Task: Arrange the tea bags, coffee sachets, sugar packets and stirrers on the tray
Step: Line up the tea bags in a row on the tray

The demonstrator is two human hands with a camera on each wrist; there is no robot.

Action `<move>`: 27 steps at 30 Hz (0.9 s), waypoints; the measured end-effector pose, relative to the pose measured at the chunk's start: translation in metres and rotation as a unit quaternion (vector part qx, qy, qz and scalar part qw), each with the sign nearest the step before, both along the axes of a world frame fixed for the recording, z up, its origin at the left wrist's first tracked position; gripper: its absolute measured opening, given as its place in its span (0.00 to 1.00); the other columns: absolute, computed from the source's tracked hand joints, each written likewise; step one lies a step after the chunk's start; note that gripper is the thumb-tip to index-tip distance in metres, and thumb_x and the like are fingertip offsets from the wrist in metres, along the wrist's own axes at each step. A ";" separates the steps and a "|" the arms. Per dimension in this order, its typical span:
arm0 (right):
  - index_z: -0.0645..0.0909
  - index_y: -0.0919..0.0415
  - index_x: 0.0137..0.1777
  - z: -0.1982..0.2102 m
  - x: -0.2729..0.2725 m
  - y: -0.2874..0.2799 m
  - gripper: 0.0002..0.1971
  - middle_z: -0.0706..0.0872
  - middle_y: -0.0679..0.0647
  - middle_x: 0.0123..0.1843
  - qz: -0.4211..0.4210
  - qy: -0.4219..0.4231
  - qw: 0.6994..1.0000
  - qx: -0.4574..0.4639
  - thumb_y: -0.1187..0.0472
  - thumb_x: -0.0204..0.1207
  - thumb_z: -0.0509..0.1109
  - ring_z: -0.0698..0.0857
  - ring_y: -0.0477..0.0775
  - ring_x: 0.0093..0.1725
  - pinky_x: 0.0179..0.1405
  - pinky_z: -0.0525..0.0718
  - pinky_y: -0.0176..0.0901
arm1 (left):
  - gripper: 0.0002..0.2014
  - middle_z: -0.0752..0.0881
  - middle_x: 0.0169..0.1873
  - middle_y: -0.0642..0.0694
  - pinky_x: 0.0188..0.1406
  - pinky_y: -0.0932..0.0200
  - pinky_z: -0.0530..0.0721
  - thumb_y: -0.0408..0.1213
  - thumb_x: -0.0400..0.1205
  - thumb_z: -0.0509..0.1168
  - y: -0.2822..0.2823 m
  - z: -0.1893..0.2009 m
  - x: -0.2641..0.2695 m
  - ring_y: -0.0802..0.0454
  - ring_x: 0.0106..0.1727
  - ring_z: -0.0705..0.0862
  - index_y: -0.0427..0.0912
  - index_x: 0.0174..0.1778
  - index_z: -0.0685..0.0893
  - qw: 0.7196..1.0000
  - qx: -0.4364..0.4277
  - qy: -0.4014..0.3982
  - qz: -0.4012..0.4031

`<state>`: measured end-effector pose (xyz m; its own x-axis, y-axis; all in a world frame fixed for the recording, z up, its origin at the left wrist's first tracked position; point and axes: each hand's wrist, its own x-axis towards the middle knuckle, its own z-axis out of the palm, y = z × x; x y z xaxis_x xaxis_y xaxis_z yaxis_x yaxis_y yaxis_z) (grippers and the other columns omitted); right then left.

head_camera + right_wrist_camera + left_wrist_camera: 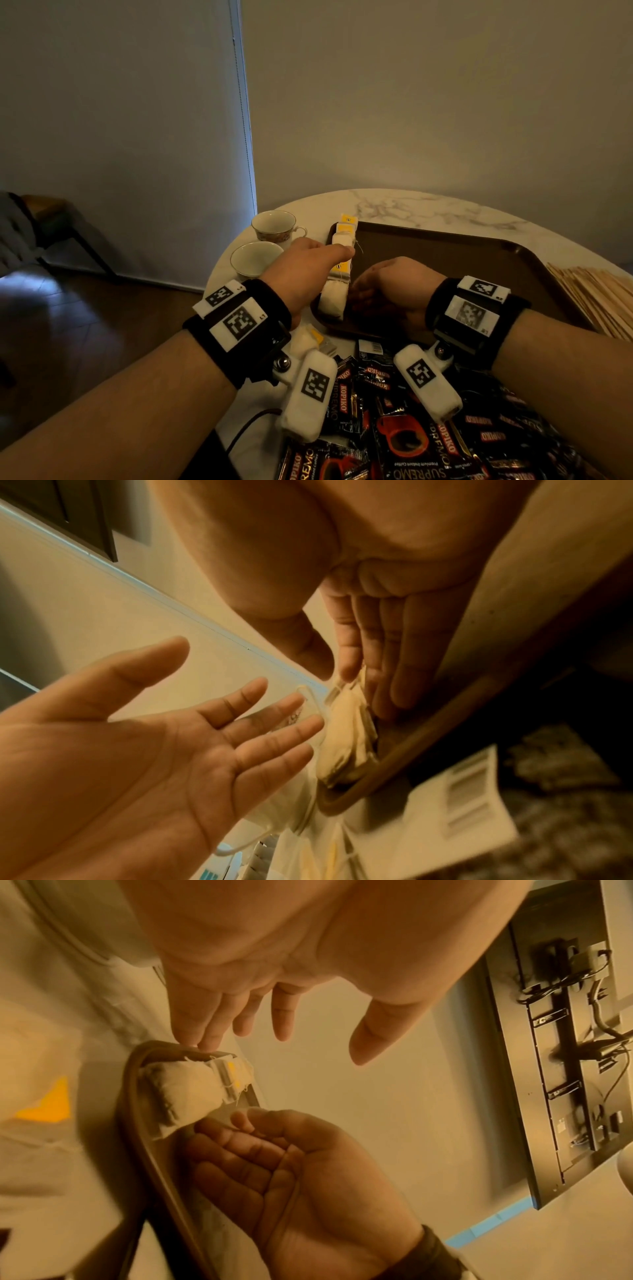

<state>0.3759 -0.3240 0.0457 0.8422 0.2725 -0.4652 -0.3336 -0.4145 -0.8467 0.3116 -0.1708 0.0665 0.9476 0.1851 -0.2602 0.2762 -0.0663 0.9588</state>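
Hidden: the near left corner of the tray lies under both wrists; the right hand covers part of the tray floor, and its fingertips are out of sight from the head view.
Hard to make out: both wrist views are blurred and tinted amber; print on the tea bags cannot be read.
Cut off: the stirrers run out of the picture at the right; the coffee sachets run off the bottom edge.
Tea bags: a row lying along the tray's left edge, long axis from the near left corner toward the far left corner, yellow tags at the far end.
Loose tea bags: a few more on the counter just outside the tray's near left corner.
Left hand: fingers straight and spread, the grip apart and holding nothing; fingertips touch the tray rim beside the row's far end.
Right hand grip: fingers relaxed and slightly curved, flat against the inner side of the row near its near end, clamped on nothing.
Coffee sachets: a heap on the counter's near edge, pointing every way.
Stirrers: a bundle off the tray's right edge.
Cups: two cups at the counter's left edge, near the left hand.
Open room: the tray floor right of the row is bare up to its far and right rims.
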 end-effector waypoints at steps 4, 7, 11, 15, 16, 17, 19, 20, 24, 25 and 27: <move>0.87 0.67 0.60 0.000 0.005 0.001 0.10 0.94 0.62 0.50 -0.010 -0.003 1.000 0.002 0.68 0.84 0.67 0.94 0.61 0.54 0.65 0.89 0.60 | 0.08 0.84 0.47 0.52 0.65 0.48 0.82 0.47 0.85 0.70 -0.004 0.005 0.008 0.53 0.49 0.84 0.49 0.50 0.79 0.999 -0.035 0.011 0.012; 0.87 0.68 0.60 0.003 0.014 0.001 0.09 0.93 0.64 0.55 -0.029 -0.011 1.000 -0.007 0.68 0.84 0.68 0.92 0.61 0.57 0.67 0.88 0.59 | 0.12 0.80 0.42 0.54 0.40 0.58 0.79 0.47 0.87 0.68 -0.008 0.010 0.014 0.59 0.40 0.80 0.45 0.61 0.80 0.999 -0.034 0.010 0.028; 0.86 0.68 0.61 0.002 0.021 0.004 0.10 0.93 0.64 0.54 -0.041 0.009 0.999 0.022 0.69 0.84 0.67 0.93 0.60 0.56 0.67 0.88 0.58 | 0.30 0.79 0.47 0.53 0.45 0.55 0.75 0.52 0.86 0.68 -0.013 0.013 0.023 0.55 0.41 0.77 0.44 0.82 0.72 0.998 -0.046 0.013 0.041; 0.86 0.67 0.62 0.005 0.019 0.004 0.11 0.93 0.64 0.56 -0.019 0.010 1.000 0.020 0.68 0.85 0.66 0.92 0.60 0.57 0.66 0.88 0.56 | 0.21 0.80 0.45 0.52 0.36 0.59 0.74 0.49 0.87 0.67 -0.015 0.016 0.019 0.56 0.37 0.78 0.43 0.72 0.77 0.997 -0.058 0.012 0.043; 0.86 0.66 0.61 0.008 0.019 0.002 0.10 0.93 0.63 0.57 -0.016 0.002 1.000 0.011 0.68 0.85 0.67 0.92 0.60 0.58 0.66 0.88 0.56 | 0.13 0.80 0.41 0.53 0.31 0.60 0.74 0.47 0.88 0.66 -0.014 0.018 0.015 0.58 0.34 0.80 0.44 0.63 0.79 0.998 -0.053 0.013 0.038; 0.87 0.65 0.61 0.012 0.018 0.001 0.09 0.93 0.63 0.57 -0.011 -0.017 1.000 -0.003 0.67 0.84 0.67 0.92 0.59 0.58 0.67 0.88 0.57 | 0.08 0.80 0.38 0.53 0.27 0.62 0.76 0.46 0.89 0.65 -0.012 0.019 0.010 0.60 0.29 0.82 0.45 0.55 0.80 0.999 -0.045 0.013 0.025; 0.88 0.62 0.57 0.022 0.016 -0.002 0.07 0.93 0.60 0.54 0.006 -0.081 0.996 -0.038 0.65 0.84 0.69 0.92 0.58 0.54 0.66 0.88 0.61 | 0.08 0.86 0.34 0.54 0.26 0.65 0.79 0.42 0.89 0.65 -0.006 0.022 -0.002 0.67 0.23 0.84 0.46 0.46 0.82 0.999 -0.037 0.005 0.005; 0.89 0.61 0.55 0.027 0.014 -0.002 0.06 0.93 0.59 0.51 0.024 -0.113 0.992 -0.053 0.64 0.83 0.71 0.92 0.57 0.51 0.65 0.89 0.61 | 0.07 0.89 0.34 0.54 0.30 0.65 0.81 0.40 0.89 0.65 -0.001 0.024 -0.008 0.67 0.27 0.86 0.45 0.47 0.85 1.000 -0.031 -0.006 0.000; 0.92 0.55 0.50 0.043 -0.009 0.004 0.04 0.94 0.51 0.44 0.166 -0.172 0.961 -0.138 0.60 0.78 0.79 0.93 0.53 0.48 0.57 0.92 0.55 | 0.06 0.92 0.52 0.42 0.65 0.49 0.87 0.31 0.85 0.69 0.022 0.018 -0.032 0.49 0.54 0.90 0.39 0.55 0.89 0.993 0.092 -0.041 -0.054; 0.92 0.52 0.50 0.045 -0.017 0.007 0.04 0.94 0.49 0.46 0.210 -0.184 0.944 -0.174 0.58 0.77 0.79 0.93 0.52 0.50 0.57 0.92 0.52 | 0.05 0.93 0.50 0.40 0.67 0.44 0.88 0.31 0.84 0.70 0.028 0.016 -0.040 0.44 0.55 0.92 0.38 0.53 0.89 0.991 0.111 -0.045 -0.063; 0.92 0.48 0.53 0.047 -0.033 0.016 0.06 0.93 0.46 0.48 0.293 -0.224 0.895 -0.249 0.53 0.78 0.78 0.90 0.48 0.51 0.56 0.91 0.45 | 0.02 0.94 0.45 0.39 0.60 0.41 0.91 0.31 0.84 0.72 0.041 0.009 -0.054 0.43 0.50 0.94 0.38 0.50 0.89 0.980 0.174 -0.043 -0.086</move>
<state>0.3425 -0.3085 0.0923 0.7559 0.5807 -0.3024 0.3917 -0.7712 -0.5018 0.2576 -0.1297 0.0751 0.9882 0.0833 -0.1283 0.1518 -0.4323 0.8889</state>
